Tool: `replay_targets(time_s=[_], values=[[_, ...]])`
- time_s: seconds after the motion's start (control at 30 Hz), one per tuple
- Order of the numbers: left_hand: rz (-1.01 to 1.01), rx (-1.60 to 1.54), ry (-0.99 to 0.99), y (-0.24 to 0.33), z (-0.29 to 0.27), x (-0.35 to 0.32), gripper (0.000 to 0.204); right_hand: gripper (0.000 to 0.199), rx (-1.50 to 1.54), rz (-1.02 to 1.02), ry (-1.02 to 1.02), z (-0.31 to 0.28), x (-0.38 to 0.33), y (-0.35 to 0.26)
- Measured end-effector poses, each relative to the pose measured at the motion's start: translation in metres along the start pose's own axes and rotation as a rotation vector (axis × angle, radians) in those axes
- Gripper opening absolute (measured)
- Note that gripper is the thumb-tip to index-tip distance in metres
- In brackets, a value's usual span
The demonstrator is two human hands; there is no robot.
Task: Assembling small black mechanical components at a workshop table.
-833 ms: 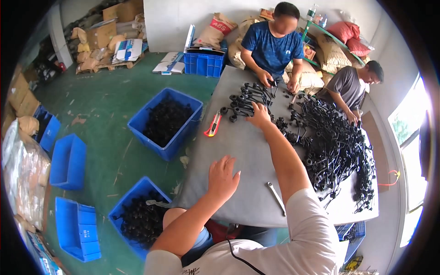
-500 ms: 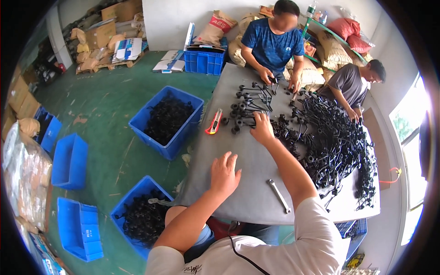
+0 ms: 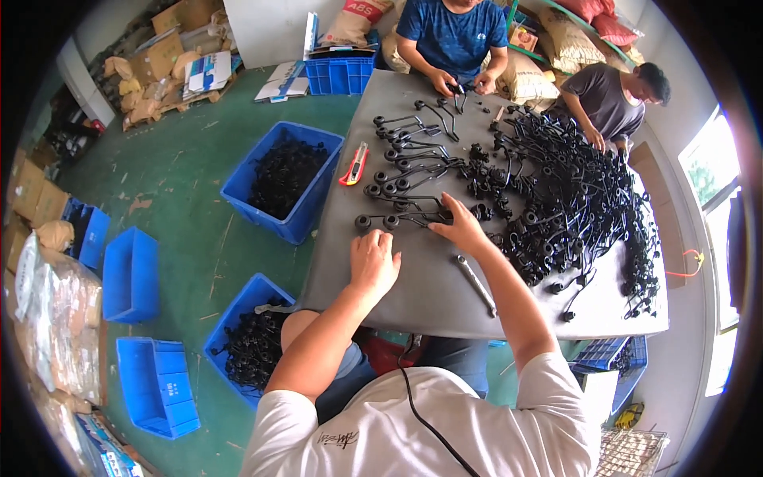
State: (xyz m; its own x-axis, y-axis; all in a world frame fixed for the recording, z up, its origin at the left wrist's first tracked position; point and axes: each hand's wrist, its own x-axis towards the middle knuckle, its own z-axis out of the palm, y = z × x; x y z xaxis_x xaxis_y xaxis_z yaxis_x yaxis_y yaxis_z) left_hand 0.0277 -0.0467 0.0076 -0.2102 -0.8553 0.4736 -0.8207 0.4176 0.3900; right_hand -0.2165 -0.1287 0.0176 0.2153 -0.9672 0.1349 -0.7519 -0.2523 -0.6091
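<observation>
**Hands over black bent-rod parts on a grey table**

Hard to make out: single pieces inside the big tangle of black parts at centre right, too knotted to separate. Cut off at the lower edge: own torso in a white shirt, with a black cable running down it. Contents of the blue crates only seen as dark heaps. Upper-edge person cropped at the shoulders.

Left hand, just left of centre: flat on the grey table, fingers together and relaxed, clamped on nothing, just below the nearest black rod part. Right hand, at centre: fingers spread, tips pressing on the right end of that same part; no closed grip visible. More such parts laid in a loose row above, toward upper centre. Metal wrench lying on the table just below the right forearm. Red-and-yellow utility knife near the table's left edge.

Surface and room: matte grey tabletop; green floor at left; blue crate of black parts beside the table, another at lower left, further blue crates far left. Cardboard boxes and sacks along the upper edge. Two other people seated at the table's far end.
</observation>
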Motion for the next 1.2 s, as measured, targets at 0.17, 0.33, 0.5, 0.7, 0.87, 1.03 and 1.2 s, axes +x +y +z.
replay_targets(time_s=[0.17, 0.33, 0.5, 0.7, 0.87, 1.03, 1.2], values=[[-0.02, -0.023, 0.137, 0.001, -0.007, 0.004, 0.03, 0.057, 0.173, -0.062, -0.084, -0.011, 0.021, -0.012], [-0.06, -0.135, 0.185, 0.0, -0.011, 0.001, 0.028, 0.053, 0.071, -0.325, 0.197, -0.016, 0.019, -0.051], [0.218, -0.134, 0.674, 0.031, -0.063, 0.002, 0.037, 0.051, 0.052, -0.357, 0.227, -0.065, -0.035, -0.069], [0.281, -0.071, 0.013, 0.049, -0.05, -0.034, 0.057, 0.06, -0.077, -0.441, 0.002, -0.021, -0.102, -0.064], [0.13, -0.077, -0.262, 0.044, -0.034, -0.042, 0.052, 0.063, -0.32, -0.102, 0.412, -0.017, -0.141, 0.003], [0.069, 0.047, -0.276, 0.039, -0.039, -0.04, 0.05, 0.044, -0.549, 0.181, 0.396, -0.051, -0.098, 0.036], [-0.09, 0.004, -0.316, 0.035, -0.045, -0.036, 0.051, 0.037, -0.336, 0.229, 0.048, -0.063, -0.073, 0.032]])
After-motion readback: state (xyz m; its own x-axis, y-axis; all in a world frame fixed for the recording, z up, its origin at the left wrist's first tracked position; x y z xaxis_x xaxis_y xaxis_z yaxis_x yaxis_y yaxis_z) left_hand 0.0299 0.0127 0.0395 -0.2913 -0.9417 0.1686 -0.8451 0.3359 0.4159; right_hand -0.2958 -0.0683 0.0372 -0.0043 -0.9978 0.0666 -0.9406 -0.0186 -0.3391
